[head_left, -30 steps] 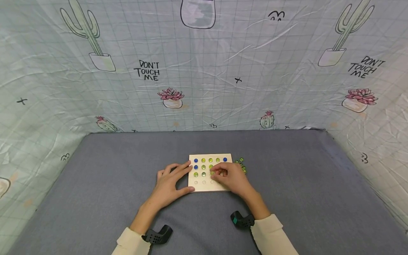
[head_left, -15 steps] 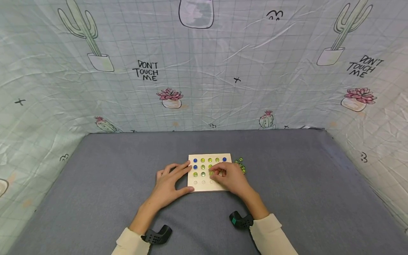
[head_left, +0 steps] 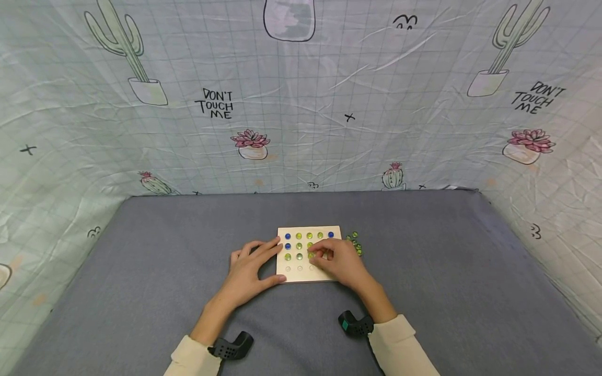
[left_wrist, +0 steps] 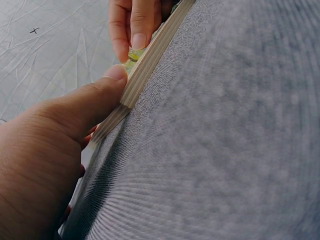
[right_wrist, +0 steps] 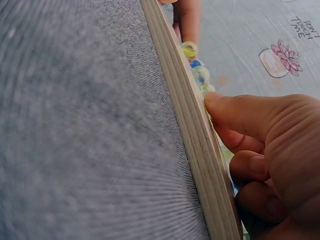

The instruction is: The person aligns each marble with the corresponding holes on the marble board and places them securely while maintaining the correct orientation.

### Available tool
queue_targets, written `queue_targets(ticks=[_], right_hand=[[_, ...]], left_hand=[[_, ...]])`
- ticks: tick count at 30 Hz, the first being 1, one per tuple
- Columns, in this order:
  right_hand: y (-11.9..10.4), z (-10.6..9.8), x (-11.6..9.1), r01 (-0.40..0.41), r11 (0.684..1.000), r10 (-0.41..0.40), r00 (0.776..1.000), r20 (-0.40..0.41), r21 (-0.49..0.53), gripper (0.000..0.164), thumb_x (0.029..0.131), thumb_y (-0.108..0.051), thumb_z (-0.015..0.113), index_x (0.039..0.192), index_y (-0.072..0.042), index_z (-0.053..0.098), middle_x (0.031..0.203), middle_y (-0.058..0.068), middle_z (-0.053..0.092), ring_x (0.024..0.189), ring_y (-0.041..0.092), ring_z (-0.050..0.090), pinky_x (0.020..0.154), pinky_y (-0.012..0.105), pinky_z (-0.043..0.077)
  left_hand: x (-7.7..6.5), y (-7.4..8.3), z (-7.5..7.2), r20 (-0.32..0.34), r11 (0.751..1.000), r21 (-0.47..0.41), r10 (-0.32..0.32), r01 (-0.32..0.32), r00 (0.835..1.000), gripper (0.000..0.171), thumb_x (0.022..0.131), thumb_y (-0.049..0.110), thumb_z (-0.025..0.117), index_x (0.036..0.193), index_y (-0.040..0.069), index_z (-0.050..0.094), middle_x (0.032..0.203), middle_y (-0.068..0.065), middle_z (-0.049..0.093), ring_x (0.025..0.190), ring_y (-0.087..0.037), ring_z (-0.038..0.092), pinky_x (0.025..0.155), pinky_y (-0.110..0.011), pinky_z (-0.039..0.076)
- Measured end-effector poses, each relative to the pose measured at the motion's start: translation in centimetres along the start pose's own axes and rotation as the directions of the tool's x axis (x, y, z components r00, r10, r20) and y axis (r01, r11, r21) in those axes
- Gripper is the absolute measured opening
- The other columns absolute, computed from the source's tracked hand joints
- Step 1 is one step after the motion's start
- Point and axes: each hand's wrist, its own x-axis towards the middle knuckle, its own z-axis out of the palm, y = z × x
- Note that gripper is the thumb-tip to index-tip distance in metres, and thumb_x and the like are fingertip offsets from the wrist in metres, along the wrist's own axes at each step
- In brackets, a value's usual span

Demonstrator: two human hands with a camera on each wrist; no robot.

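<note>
A pale wooden board [head_left: 301, 277] with rows of round hollows lies on the cloth, holding blue and green glass marbles. In the head view my left hand [head_left: 246, 271] lies along its left side, fairly straight fingers touching the edge and the thumb on the near-left corner. My right hand [head_left: 345, 261] reaches over the right part, thumb and index finger pinching a green marble [head_left: 311, 256] in the third row. That hand covers the board's right-hand hollows. The left wrist view shows the left thumb [left_wrist: 105, 95] pressing on the board's thick edge [left_wrist: 145, 70].
Several loose green marbles [head_left: 358, 248] lie on the grey cloth [head_left: 423, 250] just right of the board. The near row has bare hollows [head_left: 300, 268] on its left side. A printed curtain [head_left: 305, 104] stands behind and at both sides.
Almost nothing differs; both hands stay on the board and the right fingers keep to the same marble. The head view has shifted slightly.
</note>
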Motion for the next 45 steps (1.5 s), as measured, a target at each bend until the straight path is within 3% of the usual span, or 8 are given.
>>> queue_targets(ticks=[8,17,23,31,41,45], right_hand=[[-0.5,-0.4,-0.1,0.005,0.999,-0.004,1.0,-0.019,0.032,0.013,0.08,-0.011,0.079,0.092,-0.013,0.076,0.071,-0.011,0.06,0.053,0.007,0.045,0.05,0.025,0.037],[-0.6,-2.9,-0.7,0.013,0.998,-0.009,0.998,-0.055,0.069,0.016,0.083,-0.018,0.077,0.097,-0.011,0.075,0.075,-0.009,0.061,0.051,0.009,0.042,0.047,0.025,0.034],[0.7,-4.8,-1.8,-0.03,0.994,0.037,0.998,-0.057,0.104,0.02,0.084,-0.017,0.076,0.101,-0.009,0.074,0.076,-0.005,0.062,0.052,0.012,0.041,0.048,0.026,0.033],[3.0,-6.5,-3.0,-0.041,0.996,0.044,0.998,-0.046,0.074,0.018,0.085,-0.018,0.074,0.102,-0.011,0.074,0.076,-0.005,0.062,0.051,0.014,0.042,0.048,0.026,0.035],[5.1,-7.0,-4.4,-0.111,0.981,0.108,0.994,0.03,0.157,0.025,0.084,-0.02,0.075,0.107,-0.011,0.073,0.082,0.0,0.065,0.057,0.012,0.051,0.051,0.025,0.041],[4.7,-6.9,-4.5,-0.122,0.978,0.116,0.992,0.041,0.168,0.025,0.084,-0.012,0.075,0.107,-0.005,0.072,0.081,0.003,0.066,0.056,0.01,0.05,0.051,0.024,0.04]], left_hand=[[-0.3,0.1,0.0,-0.004,1.0,-0.001,0.0,0.0,1.0,0.07,0.081,0.051,0.071,0.141,0.021,0.051,0.148,0.006,0.04,0.126,-0.022,0.036,0.085,-0.046,0.022],[-0.4,0.1,0.3,-0.03,1.0,0.006,0.018,-0.018,0.999,0.072,0.079,0.052,0.072,0.14,0.019,0.052,0.148,0.004,0.041,0.125,-0.023,0.038,0.083,-0.046,0.023],[-0.3,0.1,0.3,-0.022,1.0,0.007,0.017,-0.016,1.0,0.073,0.079,0.052,0.072,0.141,0.019,0.051,0.148,0.003,0.041,0.126,-0.024,0.038,0.083,-0.047,0.023],[-0.2,0.2,0.2,-0.013,1.0,0.019,0.013,-0.013,1.0,0.072,0.08,0.052,0.071,0.142,0.019,0.051,0.149,0.004,0.04,0.126,-0.025,0.037,0.083,-0.047,0.023],[-0.1,0.3,0.0,-0.019,1.0,0.018,0.017,-0.017,1.0,0.072,0.08,0.051,0.071,0.141,0.019,0.051,0.149,0.003,0.04,0.126,-0.024,0.037,0.083,-0.048,0.024],[-0.2,0.4,-0.1,-0.017,1.0,0.008,0.019,-0.019,1.0,0.072,0.08,0.051,0.071,0.141,0.019,0.051,0.149,0.003,0.041,0.126,-0.024,0.037,0.083,-0.048,0.023]])
